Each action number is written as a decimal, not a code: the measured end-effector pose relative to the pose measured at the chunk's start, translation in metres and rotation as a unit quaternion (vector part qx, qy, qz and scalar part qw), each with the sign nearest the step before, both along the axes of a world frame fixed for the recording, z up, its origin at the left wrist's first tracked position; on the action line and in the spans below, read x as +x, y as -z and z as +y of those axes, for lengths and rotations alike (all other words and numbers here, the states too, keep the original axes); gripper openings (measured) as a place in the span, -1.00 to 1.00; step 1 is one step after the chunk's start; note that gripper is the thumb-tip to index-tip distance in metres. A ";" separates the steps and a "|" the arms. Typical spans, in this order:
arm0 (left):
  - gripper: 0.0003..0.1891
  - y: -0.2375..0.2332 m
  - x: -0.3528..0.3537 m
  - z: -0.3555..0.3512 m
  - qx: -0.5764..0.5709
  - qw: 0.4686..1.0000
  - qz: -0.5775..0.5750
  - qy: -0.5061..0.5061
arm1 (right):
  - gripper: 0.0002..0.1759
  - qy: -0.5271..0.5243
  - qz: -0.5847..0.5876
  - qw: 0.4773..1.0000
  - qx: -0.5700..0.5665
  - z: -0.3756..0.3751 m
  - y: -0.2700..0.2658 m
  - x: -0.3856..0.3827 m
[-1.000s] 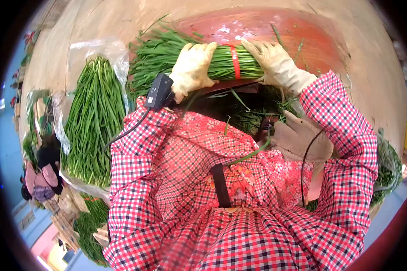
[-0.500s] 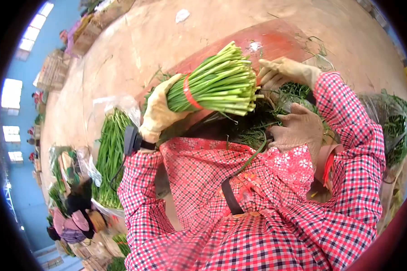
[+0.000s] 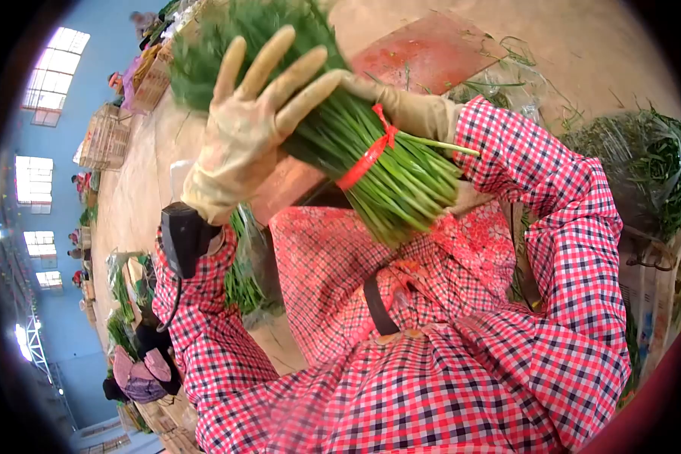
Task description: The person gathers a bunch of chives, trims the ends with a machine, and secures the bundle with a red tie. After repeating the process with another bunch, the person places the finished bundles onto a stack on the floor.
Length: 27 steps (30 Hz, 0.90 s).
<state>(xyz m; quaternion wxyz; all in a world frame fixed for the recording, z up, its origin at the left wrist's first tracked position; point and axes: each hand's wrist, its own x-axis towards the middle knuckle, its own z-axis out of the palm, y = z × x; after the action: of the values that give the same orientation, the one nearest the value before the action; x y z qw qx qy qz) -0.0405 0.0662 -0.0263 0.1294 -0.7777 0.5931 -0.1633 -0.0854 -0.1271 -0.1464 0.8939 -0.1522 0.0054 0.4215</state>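
Note:
A thick bunch of long green stalks [image 3: 397, 181], tied with a red band [image 3: 367, 161], is raised over my lap. Its cut ends point to the lower right and its leafy tops blur at the upper left. My left hand [image 3: 246, 121], in a cream glove, is open with fingers spread against the near side of the leaves. Behind the bunch is my right hand [image 3: 405, 110], gloved too; the stalks hide most of its fingers.
A red board [image 3: 427, 57] lies on the floor ahead. Bagged greens [image 3: 643, 166] stand at the right, and more greens [image 3: 242, 265] lie by my left arm. Cartons [image 3: 102, 136] and several people are along the left.
The bunch has swung up, its leafy tops now at the upper left. My left hand has let go of the stalks and spread its fingers. My right hand has moved left behind the bunch.

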 end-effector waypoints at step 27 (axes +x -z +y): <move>-0.35 0.115 -0.123 -0.134 -0.564 0.512 0.646 -0.053 | -0.50 0.522 -0.193 0.757 -0.342 -0.092 -0.060 -0.076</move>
<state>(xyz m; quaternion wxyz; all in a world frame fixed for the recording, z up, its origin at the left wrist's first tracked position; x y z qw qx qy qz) -0.1638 -0.0675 -0.1416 -0.7467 -0.6079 0.2539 0.0914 -0.1617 -0.2190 -0.0865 0.8458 -0.4997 0.0552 -0.1786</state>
